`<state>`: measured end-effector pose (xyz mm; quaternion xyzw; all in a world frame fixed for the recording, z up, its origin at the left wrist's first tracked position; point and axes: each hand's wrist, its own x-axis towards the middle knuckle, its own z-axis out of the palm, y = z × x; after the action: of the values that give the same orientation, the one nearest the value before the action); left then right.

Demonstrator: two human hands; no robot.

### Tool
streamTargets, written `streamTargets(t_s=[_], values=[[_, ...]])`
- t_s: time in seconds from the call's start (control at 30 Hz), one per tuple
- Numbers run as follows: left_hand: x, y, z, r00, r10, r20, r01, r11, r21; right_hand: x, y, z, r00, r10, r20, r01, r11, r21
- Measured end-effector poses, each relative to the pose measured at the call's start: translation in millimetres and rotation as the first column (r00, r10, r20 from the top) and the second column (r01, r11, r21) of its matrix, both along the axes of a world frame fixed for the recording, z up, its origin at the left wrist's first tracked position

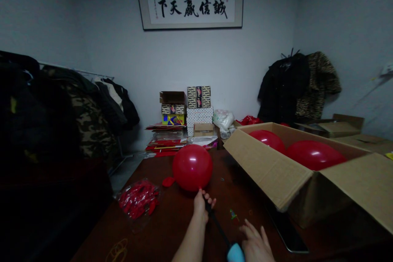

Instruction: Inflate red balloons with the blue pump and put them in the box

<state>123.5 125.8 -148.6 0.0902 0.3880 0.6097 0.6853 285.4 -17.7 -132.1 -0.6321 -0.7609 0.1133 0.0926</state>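
Note:
A round, inflated red balloon [192,168] rests on the dark wooden table [172,223], with a small red flap [168,181] at its left side. My left hand [200,206] touches the balloon's underside and grips the black tube [216,224] of a hand pump. The pump's light blue body [235,252] sits at the bottom edge of the view. My right hand [254,243] is next to that blue body, fingers apart, holding nothing that I can see. A clear bag of deflated red balloons [138,198] lies left of my hands.
An open cardboard box [270,163] on the right of the table holds inflated red balloons [315,154]. A dark tablet or phone [287,229] lies beside it. Rubber bands [117,250] lie near the front. Stacked boxes stand behind, with coats on both sides.

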Motion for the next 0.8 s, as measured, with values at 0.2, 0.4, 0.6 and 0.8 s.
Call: streamTargets(t_s=[0.2, 0.4, 0.6, 0.8], values=[[4.9, -11.3, -3.0, 0.999, -0.045, 0.031, 0.044, 0.999, 0.012, -35.7, 23.3, 22.1, 0.997, -0.052, -0.056, 0.058, 0.991, 0.119], [4.4, -8.4, -6.8, 0.998, -0.045, 0.042, 0.045, 0.999, 0.005, -53.8, 42.9, 10.3, 0.993, -0.081, -0.083, 0.096, 0.977, 0.192], [7.1, -2.5, -13.7, 1.0, -0.014, -0.016, 0.015, 1.0, 0.024, -57.6, 38.5, -1.3, 0.994, -0.104, -0.017, 0.105, 0.981, 0.164], [7.3, 5.6, -11.4, 0.999, -0.014, -0.05, 0.016, 0.999, 0.032, -41.7, 19.6, -0.2, 0.997, -0.063, 0.05, 0.059, 0.994, 0.091]])
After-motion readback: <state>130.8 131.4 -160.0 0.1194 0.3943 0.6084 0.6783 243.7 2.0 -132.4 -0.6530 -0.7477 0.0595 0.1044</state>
